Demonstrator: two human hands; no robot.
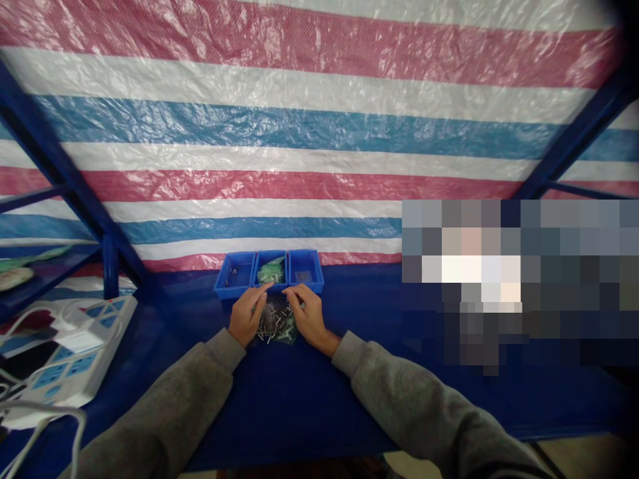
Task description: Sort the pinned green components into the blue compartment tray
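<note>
My left hand (246,315) and my right hand (310,317) face each other over a small heap of metal screws or pins (269,326), just in front of the blue bins. The fingers of both hands stretch inward, with a gap between thumb and forefinger. I make out nothing held in either. A clear plastic bag with a greenish tint (286,332) lies among the metal pieces, partly covered by my right hand. Beyond my fingertips, the middle blue bin (270,254) contains green-tinted plastic bags (271,271).
The left blue bin (234,291) has a few thin metal pieces; the right bin (305,258) has small greyish contents. White power strips (94,359) with cables lie at the left. Blue frame posts (74,173) and striped sheeting (299,153) stand behind. A blurred-out area covers the right.
</note>
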